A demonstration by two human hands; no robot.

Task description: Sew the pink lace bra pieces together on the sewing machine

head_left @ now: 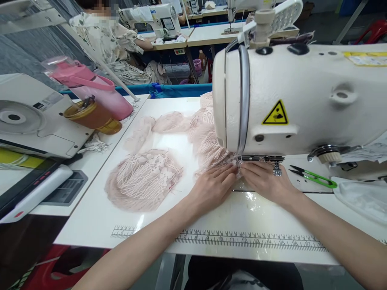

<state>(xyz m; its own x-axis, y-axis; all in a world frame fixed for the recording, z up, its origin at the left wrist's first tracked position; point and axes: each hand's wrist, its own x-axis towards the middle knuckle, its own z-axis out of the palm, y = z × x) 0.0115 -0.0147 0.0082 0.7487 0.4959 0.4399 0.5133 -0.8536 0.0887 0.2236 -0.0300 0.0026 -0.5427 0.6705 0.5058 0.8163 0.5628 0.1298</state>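
A white sewing machine [290, 92] fills the upper right. Pale pink lace fabric [208, 141] runs under its needle area. My left hand [213, 187] lies on the lace just left of the presser foot, its fingers close together and pressing the fabric down. On the other side my right hand [264, 181] rests by the needle, fingertips on the edge of the lace and nearly touching the left ones. The needle tip is hidden behind the machine head and fingers. A rounded lace piece [145, 179] lies flat at the left, joined to a looping sheer strip [172, 122].
Green thread snips [320, 179] and white cloth [363, 197] lie at the right. A printed ruler [250, 241] follows the front edge. At left stand a pink bottle [99, 94], an amber cup [90, 117] and another machine [36, 121]. A person [102, 44] sits beyond.
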